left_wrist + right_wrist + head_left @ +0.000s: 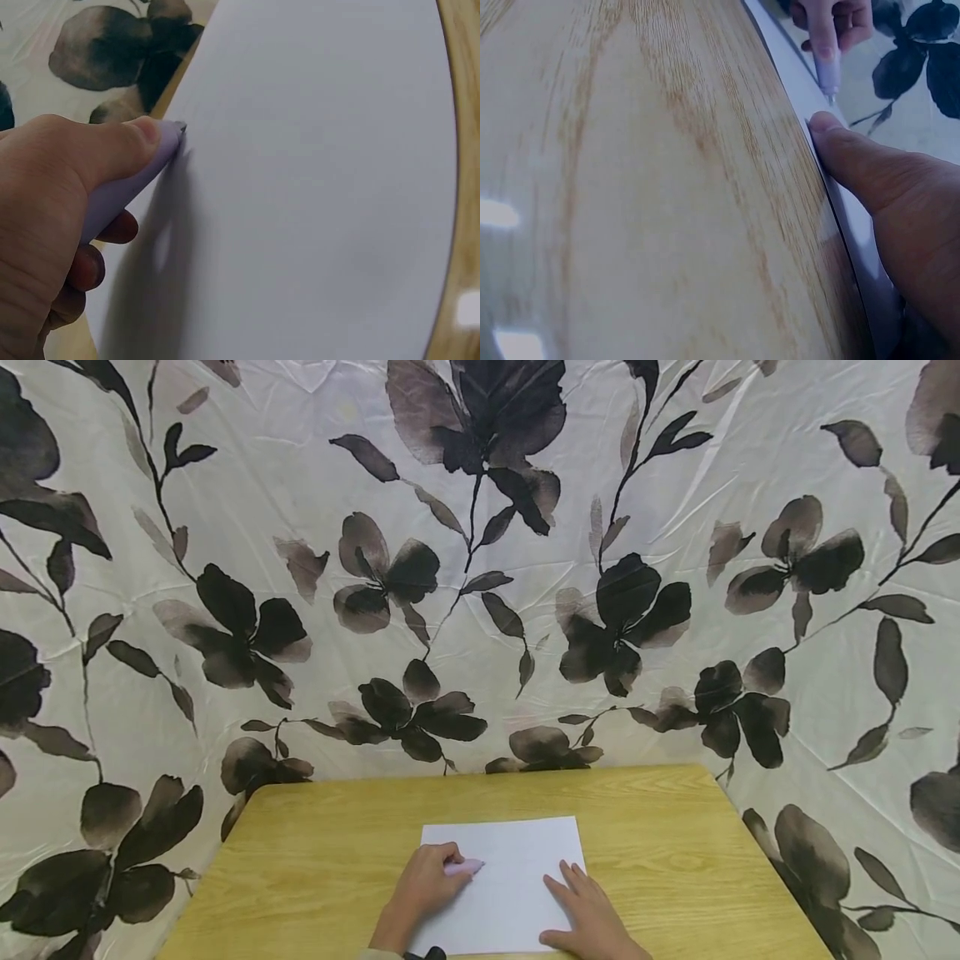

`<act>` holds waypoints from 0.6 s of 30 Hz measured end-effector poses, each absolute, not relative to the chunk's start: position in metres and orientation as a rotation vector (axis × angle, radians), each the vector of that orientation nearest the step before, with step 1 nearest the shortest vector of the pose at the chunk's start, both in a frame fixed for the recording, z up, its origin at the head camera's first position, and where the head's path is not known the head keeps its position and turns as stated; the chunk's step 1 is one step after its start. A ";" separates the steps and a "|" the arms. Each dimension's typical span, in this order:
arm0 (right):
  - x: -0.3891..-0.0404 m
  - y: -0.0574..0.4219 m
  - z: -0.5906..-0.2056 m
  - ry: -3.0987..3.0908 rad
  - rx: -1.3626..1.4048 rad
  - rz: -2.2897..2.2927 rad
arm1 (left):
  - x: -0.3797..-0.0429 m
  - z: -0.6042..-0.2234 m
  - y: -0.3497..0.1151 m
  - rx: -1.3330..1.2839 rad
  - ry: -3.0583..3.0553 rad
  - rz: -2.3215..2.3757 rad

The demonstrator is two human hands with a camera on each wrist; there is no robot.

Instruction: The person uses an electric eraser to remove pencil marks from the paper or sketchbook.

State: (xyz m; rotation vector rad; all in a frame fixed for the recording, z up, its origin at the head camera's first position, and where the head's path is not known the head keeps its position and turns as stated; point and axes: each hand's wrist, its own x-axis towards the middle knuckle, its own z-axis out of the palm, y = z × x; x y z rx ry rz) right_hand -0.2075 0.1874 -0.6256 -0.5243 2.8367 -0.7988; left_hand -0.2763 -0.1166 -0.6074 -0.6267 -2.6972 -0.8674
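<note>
A white sheet of paper point(517, 893) lies on the wooden table. My left hand point(427, 887) grips a lavender, pen-shaped tool point(468, 867) over the sheet's left part. In the left wrist view the thumb presses along the tool's body point(112, 199), and its small grey tip point(181, 127) points at the paper; whether it touches is unclear. My right hand point(588, 912) rests with spread fingers on the sheet's right side. The right wrist view shows that thumb point(840, 142) extended along the paper's edge point(855, 247), with the left hand point(847, 19) beyond.
The yellow wood-grain table point(675, 860) extends around the sheet on both sides. A white cloth with dark flowers point(517, 568) hangs behind and beside the table. A small black object point(435, 952) shows at the bottom edge, by the left wrist.
</note>
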 end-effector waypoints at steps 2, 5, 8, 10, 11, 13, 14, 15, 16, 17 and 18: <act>-0.208 0.187 -0.625 2.842 -0.534 -0.807 | -0.277 -0.608 -0.116 -0.643 -2.685 -0.864; -0.207 0.187 -0.624 2.859 -0.557 -0.813 | -0.279 -0.609 -0.115 -0.687 -2.664 -0.858; -0.207 0.186 -0.625 2.861 -0.573 -0.803 | -0.279 -0.610 -0.116 -0.680 -2.656 -0.871; -0.207 0.185 -0.626 2.862 -0.580 -0.784 | -0.277 -0.611 -0.118 -0.649 -2.662 -0.883; -0.207 0.185 -0.626 2.860 -0.579 -0.781 | -0.277 -0.611 -0.118 -0.637 -2.665 -0.889; -0.207 0.185 -0.627 2.864 -0.574 -0.782 | -0.276 -0.611 -0.119 -0.642 -2.665 -0.912; -0.207 0.186 -0.628 2.870 -0.572 -0.774 | -0.277 -0.611 -0.119 -0.650 -2.668 -0.918; -0.207 0.186 -0.628 2.877 -0.574 -0.771 | -0.277 -0.611 -0.118 -0.661 -2.670 -0.926; -0.207 0.187 -0.629 2.877 -0.571 -0.770 | -0.277 -0.611 -0.118 -0.668 -2.670 -0.931; -0.207 0.187 -0.629 2.876 -0.568 -0.771 | -0.278 -0.611 -0.117 -0.670 -2.666 -0.933; -0.207 0.187 -0.629 2.872 -0.567 -0.778 | -0.278 -0.611 -0.117 -0.674 -2.656 -0.935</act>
